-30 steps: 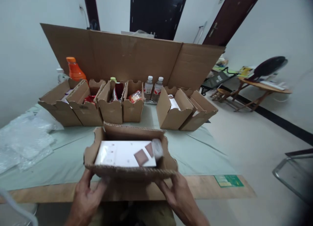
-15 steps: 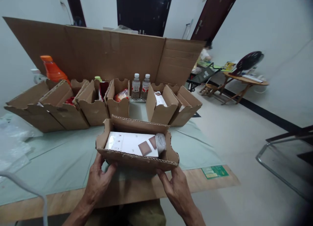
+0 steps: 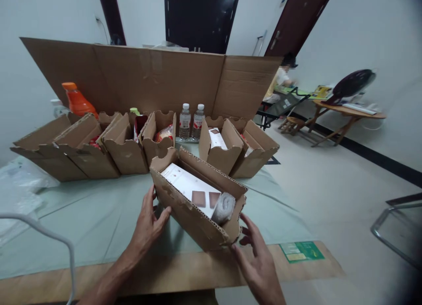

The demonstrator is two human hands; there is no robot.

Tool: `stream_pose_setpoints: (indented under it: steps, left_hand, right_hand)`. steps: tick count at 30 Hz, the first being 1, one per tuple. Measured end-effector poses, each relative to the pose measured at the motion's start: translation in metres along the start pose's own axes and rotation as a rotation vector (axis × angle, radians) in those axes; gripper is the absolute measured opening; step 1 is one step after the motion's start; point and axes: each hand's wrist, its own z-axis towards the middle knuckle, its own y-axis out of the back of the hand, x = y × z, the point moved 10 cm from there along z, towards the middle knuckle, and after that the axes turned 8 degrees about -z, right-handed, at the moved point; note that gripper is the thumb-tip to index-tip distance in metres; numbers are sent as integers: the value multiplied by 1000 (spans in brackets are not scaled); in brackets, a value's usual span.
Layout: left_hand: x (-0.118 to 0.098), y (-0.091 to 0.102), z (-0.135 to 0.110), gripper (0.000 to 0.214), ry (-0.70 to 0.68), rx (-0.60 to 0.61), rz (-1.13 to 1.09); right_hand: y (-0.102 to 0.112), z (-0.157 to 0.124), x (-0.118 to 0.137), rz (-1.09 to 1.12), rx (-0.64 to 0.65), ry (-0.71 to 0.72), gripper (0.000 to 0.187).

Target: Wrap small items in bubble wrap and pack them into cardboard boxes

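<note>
A cardboard bin [image 3: 191,212] with an open top sits at a slant in front of me, its right end closer to me. Inside lie a white box [image 3: 186,184] with brown squares printed on it and a bubble-wrapped roll [image 3: 226,206]. My left hand [image 3: 148,226] grips the bin's left end, thumb against the near wall and fingers partly hidden behind the end. At the right end, my right hand [image 3: 257,256] holds the corner, with its thumb low on the near side and its fingers curved round the end wall.
Behind stand several cardboard bins [image 3: 128,157] in a row, with a gap before two water bottles [image 3: 185,122]. An upright cardboard panel [image 3: 158,76] backs them, near an orange bottle [image 3: 79,100]. Clear plastic [image 3: 23,186] and a grey cable [image 3: 42,229] lie left. A person [image 3: 284,74] is far right.
The bin has turned from nearly square-on to a slant, its left end going away and its right end coming nearer. Both hands moved with it. The view shifted slightly.
</note>
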Motion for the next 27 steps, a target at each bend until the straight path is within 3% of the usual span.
stream_pose_setpoints:
  steps: [2,5,11,17,27]
  left_hand:
    - [4,-7,-7,82,12,9,-53]
    - [5,-15,-10,85,31,18,-107]
    - [7,-40,-6,90,72,124,-122]
    - [0,-67,-6,86,103,301,-115]
    - [-8,-63,24,77,79,387,-223]
  right_hand:
    - [-9,18,-17,123,96,-57,73]
    - [-26,47,-24,301,239,-37,82]
    - [-49,66,-15,348,478,22,56]
    - [-47,62,-13,267,389,-36,48]
    - [-62,67,8,-25,261,-42,31]
